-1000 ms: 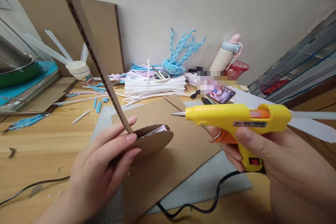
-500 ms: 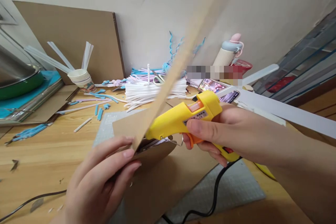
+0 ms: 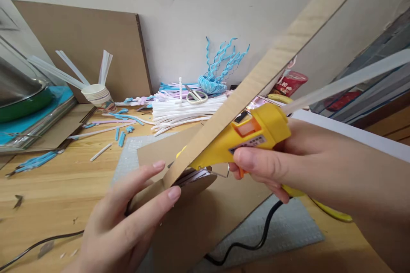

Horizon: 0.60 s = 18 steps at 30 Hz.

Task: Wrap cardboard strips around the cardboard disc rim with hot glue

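My right hand (image 3: 275, 160) is wrapped round a yellow glue gun (image 3: 265, 126) with an orange trigger; a clear glue stick (image 3: 349, 79) sticks out of its back. A long cardboard strip (image 3: 256, 76) rises to the upper right and covers part of the gun's nozzle. With fingers and thumb, my left hand (image 3: 128, 217) holds the strip's lower end against a rounded cardboard piece (image 3: 195, 190). Whitish stick-like bits show inside that piece. Beneath them lies a flat cardboard sheet (image 3: 224, 217) on a grey cutting mat (image 3: 294, 222).
Behind the hands are white pipe cleaners (image 3: 185, 111), scissors (image 3: 196, 95) and a blue pipe-cleaner shape (image 3: 221, 68). Paper cups (image 3: 96, 91) with glue sticks stand left, before a leaning cardboard panel (image 3: 86, 42). A black cord (image 3: 265, 226) trails from the gun.
The cardboard strip has swung over to the right and now crosses in front of the gun's nozzle. The glue gun has moved slightly right. My left index finger and thumb are spread wider around the strip's end.
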Motion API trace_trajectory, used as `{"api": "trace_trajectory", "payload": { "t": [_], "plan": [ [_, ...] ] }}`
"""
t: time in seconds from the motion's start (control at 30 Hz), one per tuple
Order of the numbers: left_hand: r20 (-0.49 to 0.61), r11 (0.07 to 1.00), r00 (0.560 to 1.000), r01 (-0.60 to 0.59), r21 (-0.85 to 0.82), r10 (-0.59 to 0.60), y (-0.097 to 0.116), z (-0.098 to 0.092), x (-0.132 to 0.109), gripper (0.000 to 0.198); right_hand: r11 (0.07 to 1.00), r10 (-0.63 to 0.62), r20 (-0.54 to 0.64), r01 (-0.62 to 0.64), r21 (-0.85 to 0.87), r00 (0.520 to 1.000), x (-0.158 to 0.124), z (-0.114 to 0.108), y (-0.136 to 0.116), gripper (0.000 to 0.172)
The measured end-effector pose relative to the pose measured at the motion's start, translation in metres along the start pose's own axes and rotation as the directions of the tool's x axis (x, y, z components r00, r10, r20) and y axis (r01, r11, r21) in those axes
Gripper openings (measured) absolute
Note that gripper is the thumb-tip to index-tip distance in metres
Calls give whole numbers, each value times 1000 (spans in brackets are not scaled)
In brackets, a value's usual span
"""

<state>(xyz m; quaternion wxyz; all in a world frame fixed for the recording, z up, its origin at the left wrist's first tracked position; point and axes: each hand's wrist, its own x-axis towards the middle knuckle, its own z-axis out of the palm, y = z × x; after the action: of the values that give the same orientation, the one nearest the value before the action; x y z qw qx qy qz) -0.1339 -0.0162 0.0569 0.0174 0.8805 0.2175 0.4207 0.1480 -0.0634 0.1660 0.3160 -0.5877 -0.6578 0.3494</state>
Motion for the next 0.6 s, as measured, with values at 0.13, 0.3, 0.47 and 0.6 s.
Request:
{"api": "trace_trajectory", "payload": {
  "t": [0.13,0.3,0.47,0.6],
  "plan": [
    [19,999,998,-54,9,54,-3,0,0,70,1000,5,-73,-7,-22,997,-4,-6,-3,44],
    [32,995,996,-86,46,84,-8,6,-3,38,995,-9,-198,29,99,980,-5,3,0,34],
    [6,998,998,-56,30,55,-8,5,-2,36,992,62,-125,-47,121,990,-7,2,3,32],
    [-25,999,999,-21,-26,21,-4,4,1,34,984,143,87,-150,91,986,-3,-2,9,48]
  ]
}}
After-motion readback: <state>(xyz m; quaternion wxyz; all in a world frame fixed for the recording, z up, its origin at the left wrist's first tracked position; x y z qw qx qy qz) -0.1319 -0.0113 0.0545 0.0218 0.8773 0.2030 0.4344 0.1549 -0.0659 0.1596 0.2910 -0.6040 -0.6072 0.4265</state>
